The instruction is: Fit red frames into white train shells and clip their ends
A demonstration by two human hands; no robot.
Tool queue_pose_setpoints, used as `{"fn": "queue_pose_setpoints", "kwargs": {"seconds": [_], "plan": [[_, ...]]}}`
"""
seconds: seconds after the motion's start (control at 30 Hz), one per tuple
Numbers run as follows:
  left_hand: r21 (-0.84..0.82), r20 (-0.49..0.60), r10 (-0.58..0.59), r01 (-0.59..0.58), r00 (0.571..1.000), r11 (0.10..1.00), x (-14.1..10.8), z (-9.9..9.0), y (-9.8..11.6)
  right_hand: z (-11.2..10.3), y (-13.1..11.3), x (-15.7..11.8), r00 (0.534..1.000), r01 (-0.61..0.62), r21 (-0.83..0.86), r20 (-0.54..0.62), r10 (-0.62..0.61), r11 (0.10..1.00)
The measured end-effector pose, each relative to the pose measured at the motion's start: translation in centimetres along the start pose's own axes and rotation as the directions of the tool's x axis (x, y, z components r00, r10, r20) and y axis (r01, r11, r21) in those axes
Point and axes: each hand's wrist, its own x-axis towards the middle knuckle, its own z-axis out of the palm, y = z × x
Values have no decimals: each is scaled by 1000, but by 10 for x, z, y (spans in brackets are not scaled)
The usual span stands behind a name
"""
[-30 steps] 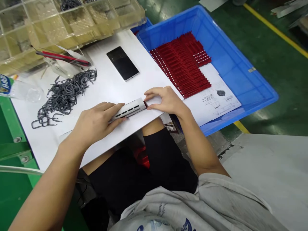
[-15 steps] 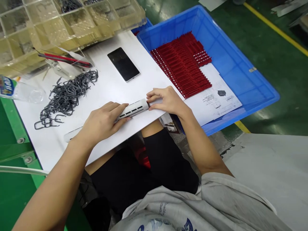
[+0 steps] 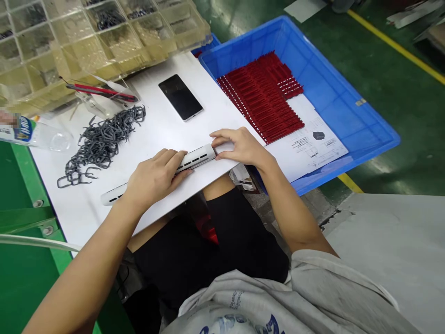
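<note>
A long white bar [image 3: 194,158] with a row of dark slots lies slantwise along the near edge of the white tabletop. My left hand [image 3: 156,178] is wrapped over its middle, thumb on the near side and fingers on the far side, hiding part of it. At the bar's right end, my right hand [image 3: 241,147] has its thumb and fingertips closed around the tip. Beyond my left hand lies a tangled heap of dark grey clip-like pieces [image 3: 104,139].
A phone [image 3: 181,97] lies behind the bar. Tweezers-like red and black tools [image 3: 104,93] rest by a compartment tray [image 3: 79,51]. At left is a plastic bottle [image 3: 52,137]. A blue bin [image 3: 347,99] at right holds rows of red strips [image 3: 260,99] and printed sheets [image 3: 318,139].
The camera view has shifted slightly, moving the tabletop things a little right and down. Both hands keep nearly the same places on the white bar.
</note>
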Motion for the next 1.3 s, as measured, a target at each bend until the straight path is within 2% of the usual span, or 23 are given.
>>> {"fn": "queue_pose_setpoints", "kwargs": {"seconds": [0.1,0.27,0.47,0.63,0.77,0.9,0.97,1.0,1.03,1.07,1.1,1.13,1.17,1.2,1.23,1.3], "plan": [[-11,4,-19,19,1000,1000,-5,-1,-4,1,0,0,1000,27,-23,2,-27,999],[-48,39,-36,38,999,998,-7,-9,0,6,2,2,988,152,-113,30,-149,982],[-39,121,-60,66,991,997,22,-11,12,6,1,4,996,90,-151,-1,-92,984],[-97,39,-27,31,999,995,23,-1,7,2,0,4,993,112,-139,52,-106,984],[-122,29,-24,27,999,992,24,3,5,0,3,2,990,129,-73,67,-124,989],[-90,22,-21,23,1000,996,27,-8,13,1,3,0,989,146,-88,26,-144,985],[-110,-77,-88,79,993,991,12,-18,22,5,-2,-5,987,155,-189,-21,-162,970],[-155,-168,-173,148,970,977,-2,-22,29,9,-5,-9,985,139,-261,-61,-160,955],[-233,-284,-293,231,913,945,-20,-24,38,14,-9,-15,982,108,-333,-108,-152,937],[-345,-397,-443,317,804,883,-41,-23,47,20,-13,-21,977,68,-396,-161,-142,916],[-474,-500,-599,382,625,793,-64,-20,57,26,-16,-27,969,26,-444,-208,-131,896],[-591,-571,-712,398,409,702,-88,-13,66,33,-20,-34,962,-12,-478,-246,-120,878],[-679,-554,-787,399,272,616,-110,-5,74,41,-23,-39,955,-42,-500,-273,-112,865],[-735,-491,-846,423,207,530,-131,5,80,48,-26,-44,951,-63,-515,-291,-105,855],[-759,-431,-886,462,172,460,-148,13,84,55,-29,-47,948,-82,-526,-304,-97,846],[-761,-272,-940,552,206,342,-170,27,85,66,-37,-48,943,-117,-536,-324,-76,836]]}}
